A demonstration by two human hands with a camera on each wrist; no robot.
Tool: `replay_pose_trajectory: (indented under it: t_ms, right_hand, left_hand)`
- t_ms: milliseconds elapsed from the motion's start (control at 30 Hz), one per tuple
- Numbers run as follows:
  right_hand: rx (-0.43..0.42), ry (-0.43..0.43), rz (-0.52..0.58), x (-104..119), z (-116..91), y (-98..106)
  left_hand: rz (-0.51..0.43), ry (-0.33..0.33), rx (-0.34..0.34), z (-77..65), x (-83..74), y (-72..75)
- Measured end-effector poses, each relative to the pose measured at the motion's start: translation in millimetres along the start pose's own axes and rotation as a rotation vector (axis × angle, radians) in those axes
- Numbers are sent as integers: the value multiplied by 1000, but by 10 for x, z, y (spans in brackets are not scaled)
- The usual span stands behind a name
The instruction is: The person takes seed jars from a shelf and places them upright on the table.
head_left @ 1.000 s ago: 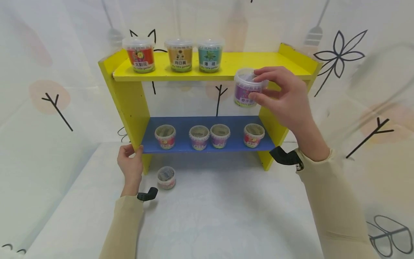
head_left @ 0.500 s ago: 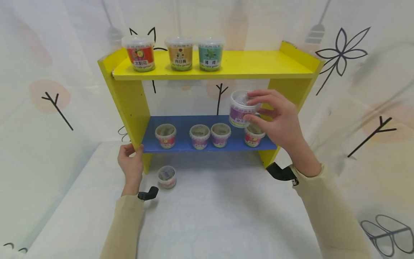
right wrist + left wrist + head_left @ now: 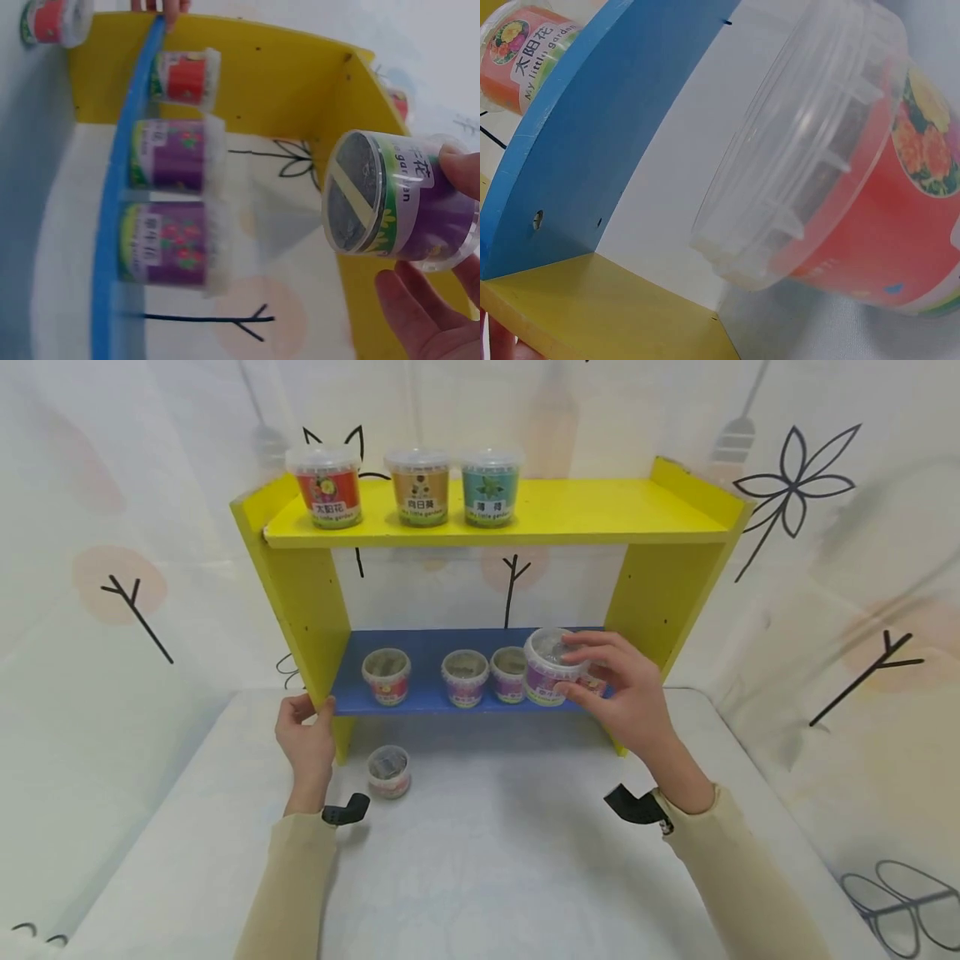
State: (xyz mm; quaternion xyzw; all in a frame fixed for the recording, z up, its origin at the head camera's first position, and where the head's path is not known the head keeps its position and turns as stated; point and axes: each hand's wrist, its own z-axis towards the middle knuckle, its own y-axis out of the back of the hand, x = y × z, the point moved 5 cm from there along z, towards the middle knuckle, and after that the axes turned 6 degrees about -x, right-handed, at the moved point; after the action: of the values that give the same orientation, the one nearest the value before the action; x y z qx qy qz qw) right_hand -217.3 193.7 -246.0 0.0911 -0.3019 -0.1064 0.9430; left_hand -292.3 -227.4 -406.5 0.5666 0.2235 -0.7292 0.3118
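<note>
My right hand point(image 3: 618, 689) holds a clear plastic tub with a purple label point(image 3: 545, 677) between thumb and fingers, in front of the blue lower shelf point(image 3: 420, 639). In the right wrist view the held tub point(image 3: 420, 202) shows its dark base with a pale strip across it. My left hand point(image 3: 306, 739) grips the left side of the yellow and blue shelf unit point(image 3: 300, 602), at the end of the blue board. Two more purple-labelled tubs point(image 3: 465, 679) and a red-labelled tub point(image 3: 387, 677) stand on that board. Another red-labelled tub point(image 3: 596, 683) is partly hidden behind my right hand.
On the yellow top shelf point(image 3: 600, 506) stand red point(image 3: 330, 489), orange point(image 3: 422, 489) and teal point(image 3: 490, 489) labelled tubs. One red-labelled tub point(image 3: 388, 772) sits on the white table point(image 3: 480, 860) below, close to my left wrist. A patterned white sheet hangs behind.
My right hand has lowered the purple-labelled tub from the top shelf's front edge to the level of the blue shelf, slightly leftward. The left hand keeps its grip.
</note>
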Motion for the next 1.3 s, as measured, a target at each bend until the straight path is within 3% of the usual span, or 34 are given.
replay_pose_trajectory:
  t_ms: [367,500,733,1000,1300]
  right_hand:
    - [0,-51,54,-313,-368,-120]
    - [6,-81,26,-410,-522,-226]
    - [84,-140,10,-315,-730,-471]
    - [129,-283,121,-531,-978,-717]
    - [159,-403,181,-699,-1100,-994]
  left_hand:
    - [-20,-7,8,-3,-41,-24]
    - [-25,-10,13,1,-26,-32]
    - [-8,0,18,-8,-15,-37]
    - [8,-5,20,-2,-9,-19]
    - [25,-8,10,-5,-7,1]
